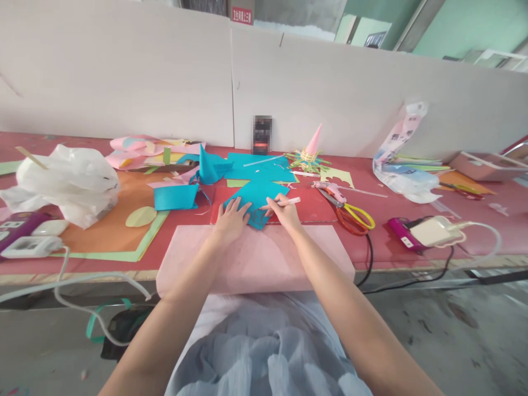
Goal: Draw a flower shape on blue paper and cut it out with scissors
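- Head view, nearest you: your rumpled pale blue-grey cloth (256, 352), then a smooth, thick pink block (256, 264) with rounded corners.
- Just beyond its far edge, your left hand (231, 220) lies open, palm down, fingers spread on an angular blue paper (262, 192).
- Your right hand (284, 212) is closed around a slim, pale pen-like stick (291, 202), fingertips at the same paper.
- That blue paper lies mostly over a flat red board (315, 203).
- To your left, a matte orange sheet (88, 236) lies over pale green paper, with a crinkled, translucent plastic bag (70, 179) on it; a boxy blue piece (175, 197) stands nearer your hand.
- To your right are scissors (357, 216) with yellow and red looped handles, touching or very near a pink glue gun (333, 191).
- Farther back, you have a pointed blue cone (207, 166), a flat blue sheet (239, 165), and a pink cone (315, 142) above fringed, multicoloured strips.
- Farthest on the table side, a smooth pale partition (165, 77) rises.
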### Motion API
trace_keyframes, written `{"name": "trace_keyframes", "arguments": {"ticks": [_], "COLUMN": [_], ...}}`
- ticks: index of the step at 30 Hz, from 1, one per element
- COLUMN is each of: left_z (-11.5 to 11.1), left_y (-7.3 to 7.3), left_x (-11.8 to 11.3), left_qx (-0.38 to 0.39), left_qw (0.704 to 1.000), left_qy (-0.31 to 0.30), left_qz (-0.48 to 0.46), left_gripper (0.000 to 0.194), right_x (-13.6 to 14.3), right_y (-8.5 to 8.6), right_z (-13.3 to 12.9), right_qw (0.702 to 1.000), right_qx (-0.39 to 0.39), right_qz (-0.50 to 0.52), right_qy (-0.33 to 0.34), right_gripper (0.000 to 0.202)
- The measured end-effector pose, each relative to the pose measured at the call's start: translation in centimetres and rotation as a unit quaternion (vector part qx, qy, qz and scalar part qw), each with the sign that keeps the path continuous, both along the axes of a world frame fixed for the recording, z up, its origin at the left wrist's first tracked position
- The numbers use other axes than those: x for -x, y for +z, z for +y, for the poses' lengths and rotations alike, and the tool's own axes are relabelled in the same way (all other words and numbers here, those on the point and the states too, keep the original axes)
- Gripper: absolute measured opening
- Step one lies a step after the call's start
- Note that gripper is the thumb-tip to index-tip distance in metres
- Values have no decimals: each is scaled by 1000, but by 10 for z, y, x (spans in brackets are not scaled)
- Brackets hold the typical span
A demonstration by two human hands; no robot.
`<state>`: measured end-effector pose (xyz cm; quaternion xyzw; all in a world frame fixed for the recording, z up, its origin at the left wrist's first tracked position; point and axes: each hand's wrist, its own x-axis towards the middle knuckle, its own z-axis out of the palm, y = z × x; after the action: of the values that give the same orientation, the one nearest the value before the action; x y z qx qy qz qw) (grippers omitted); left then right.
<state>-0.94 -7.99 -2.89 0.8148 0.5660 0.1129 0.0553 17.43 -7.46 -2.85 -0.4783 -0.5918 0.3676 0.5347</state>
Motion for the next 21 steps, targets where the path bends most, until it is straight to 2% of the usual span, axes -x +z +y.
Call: {"name": "trace_keyframes", "arguments": {"ticks": [14, 21], "left_z": [-1, -2], "left_y": [2, 2], "left_x": [0, 0], "left_qx": [3, 3], "left_qw": [1000, 1000], "left_qy": [0, 4], "left_qz": [0, 6], "left_gripper": [46, 46], "right_x": [0, 0], "right_y": [-1, -2], "right_z": [1, 2], "right_qw": [1000, 999], "right_qx": [2, -7], "right_qz": [-5, -9], "right_qy": [-1, -46], "right_gripper": [34, 25]}}
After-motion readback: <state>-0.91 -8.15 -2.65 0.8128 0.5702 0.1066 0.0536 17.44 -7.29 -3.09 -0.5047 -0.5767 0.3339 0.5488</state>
